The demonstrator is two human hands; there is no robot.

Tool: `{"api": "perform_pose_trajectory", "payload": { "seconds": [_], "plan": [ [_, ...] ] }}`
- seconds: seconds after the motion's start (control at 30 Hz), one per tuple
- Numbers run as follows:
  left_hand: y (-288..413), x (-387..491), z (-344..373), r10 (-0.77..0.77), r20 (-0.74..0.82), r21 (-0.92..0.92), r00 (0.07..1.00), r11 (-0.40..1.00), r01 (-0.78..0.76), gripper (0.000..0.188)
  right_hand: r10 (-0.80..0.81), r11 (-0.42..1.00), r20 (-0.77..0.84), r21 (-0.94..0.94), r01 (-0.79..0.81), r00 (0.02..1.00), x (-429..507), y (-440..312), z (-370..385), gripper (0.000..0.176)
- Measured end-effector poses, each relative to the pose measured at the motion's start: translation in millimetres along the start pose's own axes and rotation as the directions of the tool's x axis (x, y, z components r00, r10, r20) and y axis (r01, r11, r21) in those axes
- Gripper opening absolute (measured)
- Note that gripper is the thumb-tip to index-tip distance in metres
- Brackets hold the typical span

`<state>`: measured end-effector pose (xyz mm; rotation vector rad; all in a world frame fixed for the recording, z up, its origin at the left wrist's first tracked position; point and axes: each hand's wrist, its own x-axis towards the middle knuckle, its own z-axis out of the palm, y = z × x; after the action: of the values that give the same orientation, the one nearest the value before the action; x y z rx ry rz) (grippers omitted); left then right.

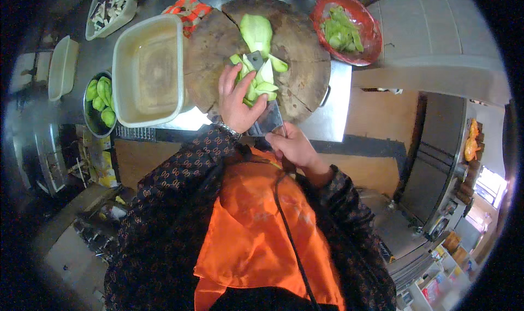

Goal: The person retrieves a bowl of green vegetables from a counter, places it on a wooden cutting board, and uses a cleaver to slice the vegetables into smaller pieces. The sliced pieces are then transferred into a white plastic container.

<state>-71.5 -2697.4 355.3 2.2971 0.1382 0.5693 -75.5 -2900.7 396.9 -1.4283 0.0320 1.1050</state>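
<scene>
My right hand point(294, 144) grips the handle of a cleaver point(268, 116), whose blade reaches under pale green vegetable pieces point(265, 74) on a round wooden chopping block point(305, 77). The blade's far corner, with a hole in it, shows among the pieces. Resting on the near left of the pieces is my left hand point(240, 102), its fingers spread. Beyond them lies a larger peeled green piece point(257, 30). An empty-looking plastic tub point(180, 69) stands left of the block, and a red basket point(372, 32) with green peelings stands to the right.
A metal bowl point(87, 116) of whole green vegetables sits left of the tub. Farther back are a container point(130, 14) of cut white and purple pieces and a shallow tray point(63, 67). An orange patterned cloth point(192, 11) lies behind the tub, beside the block.
</scene>
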Motion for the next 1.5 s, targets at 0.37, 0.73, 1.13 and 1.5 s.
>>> {"api": "perform_pose_trajectory", "payload": {
  "seconds": [0.37,0.73,1.13,1.5],
  "plan": [
    [-30,58,-84,0.023,-0.327,-0.141,0.945,0.987,-0.073,0.054,-0.003,0.960,-0.111,-0.279,-0.028,0.994,0,-120,98,0.022],
    [-230,65,-196,-0.567,0.157,-0.429,0.809,0.698,0.573,0.034,-0.066,0.939,-0.046,-0.340,0.046,0.997,38,-139,137,0.020],
    [-188,72,-207,-0.474,0.342,-0.145,0.811,0.826,0.544,0.040,-0.008,0.996,-0.457,0.073,0.047,0.889,-54,-50,-21,0.014],
    [-11,49,-10,-0.308,0.495,-0.075,0.812,0.916,0.393,0.051,0.043,0.998,-0.205,0.062,-0.031,0.978,-40,9,-66,0.017]
  ]
}}
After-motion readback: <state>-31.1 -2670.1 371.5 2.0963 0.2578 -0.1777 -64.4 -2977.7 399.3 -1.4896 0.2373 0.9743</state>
